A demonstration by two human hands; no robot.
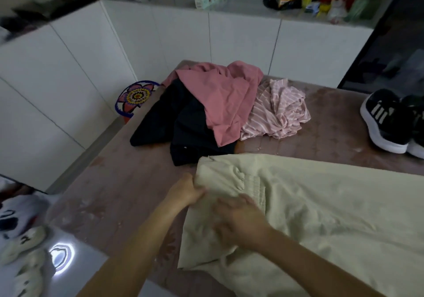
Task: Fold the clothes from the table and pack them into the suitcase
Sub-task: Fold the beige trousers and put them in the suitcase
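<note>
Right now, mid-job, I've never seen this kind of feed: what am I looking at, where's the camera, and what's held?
No machine here: these are a person's two bare hands, filmed by one wide camera worn on the head, looking forward and down. The left hand grips the edge of a cream garment spread on the table; the right hand rests on it, too blurred to tell if it grips. Behind lie a pink garment, a black garment and a striped garment, heaped, with black sneakers at right.

White cabinets (57, 79), cluttered counter (241, 5), glossy floor (78, 273), dim light
</note>
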